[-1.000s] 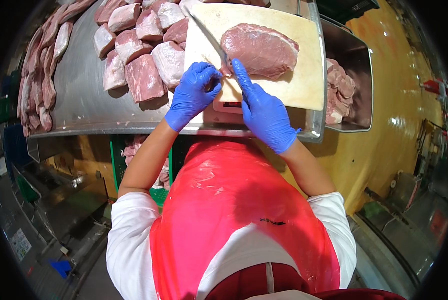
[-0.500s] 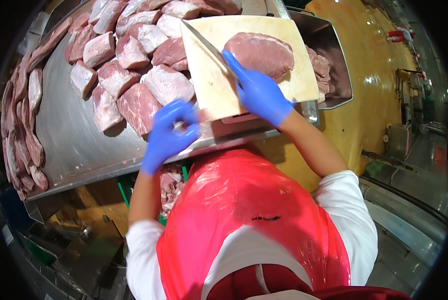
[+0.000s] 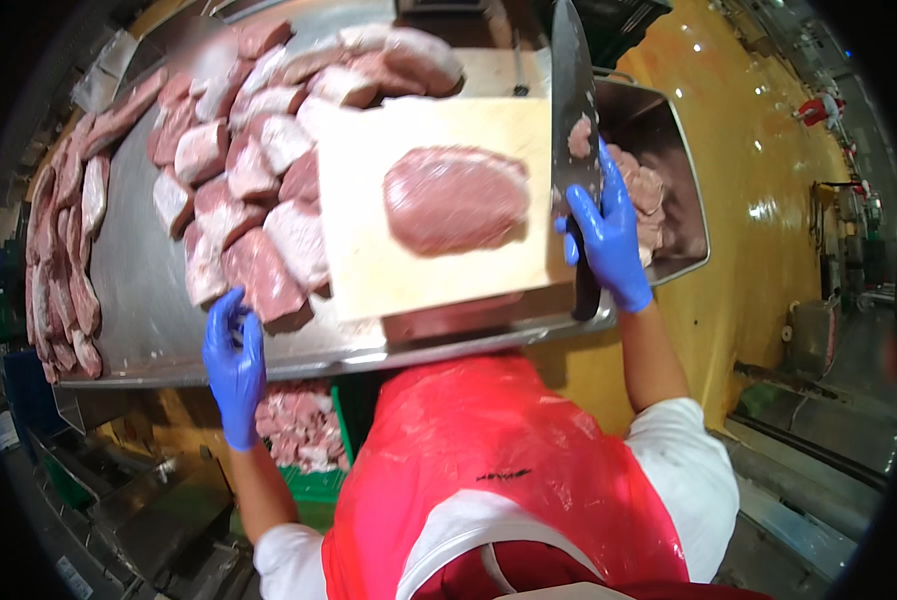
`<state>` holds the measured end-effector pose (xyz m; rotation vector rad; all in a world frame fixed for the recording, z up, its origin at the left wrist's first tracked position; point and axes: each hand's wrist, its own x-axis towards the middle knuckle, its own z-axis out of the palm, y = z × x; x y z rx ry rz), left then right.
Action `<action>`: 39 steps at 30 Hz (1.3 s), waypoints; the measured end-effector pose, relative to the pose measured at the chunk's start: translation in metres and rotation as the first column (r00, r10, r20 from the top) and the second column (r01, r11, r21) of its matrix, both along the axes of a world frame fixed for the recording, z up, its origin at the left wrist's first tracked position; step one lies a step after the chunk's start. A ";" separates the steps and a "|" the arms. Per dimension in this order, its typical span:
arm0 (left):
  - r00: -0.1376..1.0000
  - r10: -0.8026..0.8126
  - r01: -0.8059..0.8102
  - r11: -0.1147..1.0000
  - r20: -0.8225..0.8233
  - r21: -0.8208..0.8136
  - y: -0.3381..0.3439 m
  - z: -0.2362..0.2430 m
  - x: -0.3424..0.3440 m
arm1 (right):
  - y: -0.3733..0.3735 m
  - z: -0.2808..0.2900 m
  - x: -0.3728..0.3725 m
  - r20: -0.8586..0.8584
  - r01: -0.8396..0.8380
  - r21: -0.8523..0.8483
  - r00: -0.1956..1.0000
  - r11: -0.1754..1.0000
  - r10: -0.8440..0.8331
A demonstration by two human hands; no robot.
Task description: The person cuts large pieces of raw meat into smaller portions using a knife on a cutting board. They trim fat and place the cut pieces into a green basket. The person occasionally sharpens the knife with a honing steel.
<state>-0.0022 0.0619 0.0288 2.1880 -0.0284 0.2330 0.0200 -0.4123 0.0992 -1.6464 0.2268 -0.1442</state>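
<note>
My right hand (image 3: pixel 608 240), in a blue glove, grips a large knife by its dark handle. The index finger is extended along the broad blade (image 3: pixel 568 60), which points away from me beside the cutting board's right edge. A small meat scrap (image 3: pixel 579 136) clings to the blade. On the pale cutting board (image 3: pixel 438 285) lies a thick piece of boneless meat (image 3: pixel 458 200), touched by neither hand. My left hand (image 3: pixel 234 350), also blue-gloved, is over the table's front edge with loosely bent fingers apart, holding nothing. A nearby raw meat chunk (image 3: pixel 261 275) lies just beyond its fingertips.
Many meat chunks (image 3: pixel 253 170) cover the metal table (image 3: pixel 138 300) left of the board, with long strips (image 3: pixel 58 270) along its far left. A metal bin (image 3: pixel 683 190) at right holds meat slices (image 3: pixel 638 195). Below the front edge stands a green crate (image 3: pixel 313 487) of trimmings (image 3: pixel 303 430).
My right hand has moved right with the knife, off the board. The left hand has moved left and toward me. The whole view has shifted, and the knife now carries a scrap.
</note>
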 end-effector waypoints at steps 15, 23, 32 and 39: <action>-0.051 -0.897 0.220 -0.439 -0.439 0.871 -0.516 -0.072 0.433 | -0.235 -0.118 -0.177 -0.052 0.563 -0.028 0.824 0.826 -0.564; -0.100 -0.720 0.488 -0.637 -0.687 0.597 -0.574 -0.120 0.444 | -0.267 -0.156 -0.219 -0.346 0.792 -0.041 0.560 0.609 -0.753; -0.178 -0.976 0.518 -0.204 -0.129 0.830 -0.648 -0.013 0.369 | -0.282 -0.112 -0.150 -0.010 0.585 -0.341 0.781 0.736 -0.625; -0.594 -0.798 0.612 -0.362 0.105 0.703 -0.614 0.114 0.178 | -0.283 -0.125 -0.199 -0.624 0.420 -0.148 0.663 0.895 -0.414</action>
